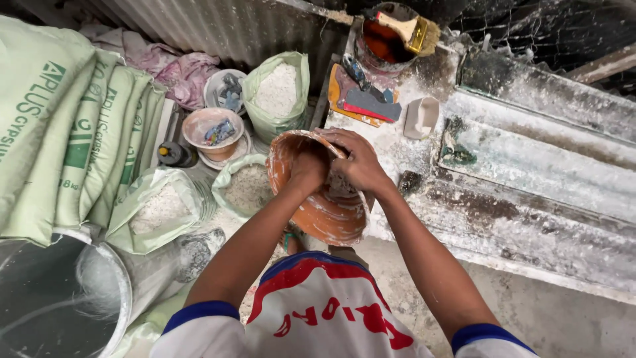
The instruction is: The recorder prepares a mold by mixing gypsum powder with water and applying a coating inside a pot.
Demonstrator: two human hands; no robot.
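the left hand [308, 169] is plunged into the mouth of an orange bowl [328, 212], fingers curled and hidden inside, so i cannot tell whether it grips anything there. the right hand [358, 162] lies over the bowl's far rim, fingers bent around the edge and closed on it, holding the bowl tilted against the front edge of the desk [530, 199].

the bowl looks like flexible rubber or soft plastic, smeared with white plaster; it likely gives when squeezed and is light unless loaded. the dusty coating probably makes it less slippery when dry, slick when wet. the rim is the sensible place to take hold, with a second hand under the rounded belly.

just beyond the hands, on the powdered desk, lie a dark scraper [371, 103] and a small white cup [421, 117]; farther back a pot holds a wide brush [407, 30]. to the left stand open sacks of white powder [278, 93], a pink bowl [213, 129], stacked green sacks [73, 126] and a grey bucket [66, 305].
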